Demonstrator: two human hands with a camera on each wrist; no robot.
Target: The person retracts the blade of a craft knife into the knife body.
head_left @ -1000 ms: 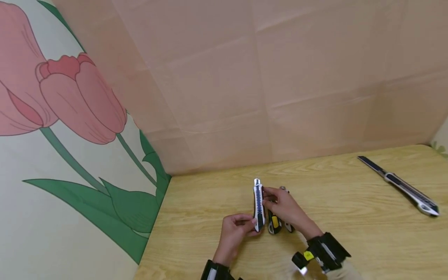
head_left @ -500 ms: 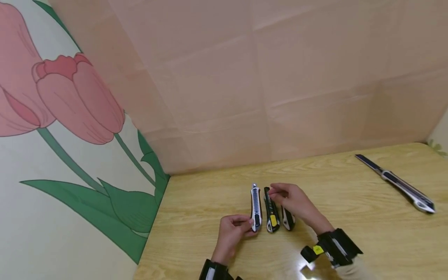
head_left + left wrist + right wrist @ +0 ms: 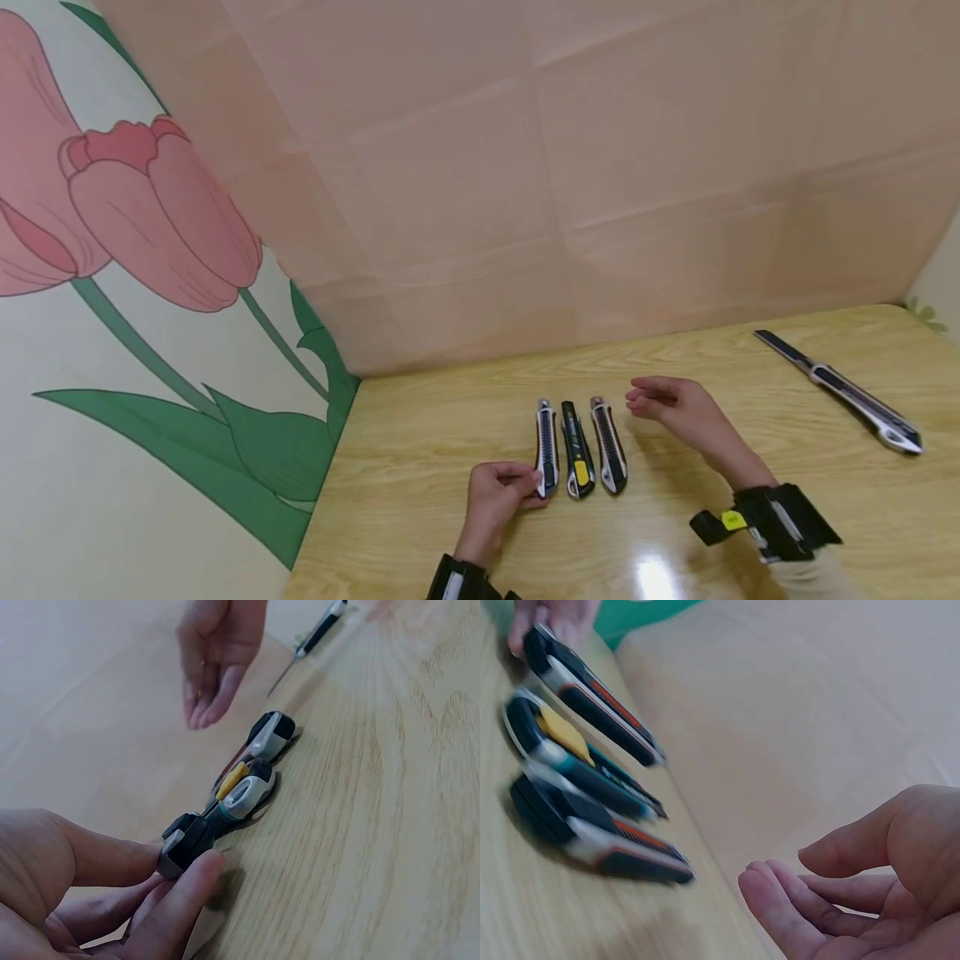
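Note:
Three utility knives with blades retracted lie side by side on the wooden table. My left hand (image 3: 495,504) pinches the near end of the leftmost utility knife (image 3: 547,450), a silver and black one, between thumb and fingers; the left wrist view shows this grip close up. Beside it lies the middle utility knife (image 3: 578,454), black with a yellow slider. The third utility knife (image 3: 609,446), silver and black, is on the right of the row. My right hand (image 3: 686,417) hovers to the right of that one, fingers relaxed and holding nothing.
A longer utility knife (image 3: 847,396) with its dark blade extended lies at the table's far right. Brown sheeting (image 3: 450,208) rises along the back edge of the table (image 3: 405,500). A wall with painted tulips (image 3: 172,217) borders the left side.
My right hand has let go of the leftmost utility knife and moved right, past the other two, uncovering them. That knife has come down into line with them, still in my left hand's fingers.

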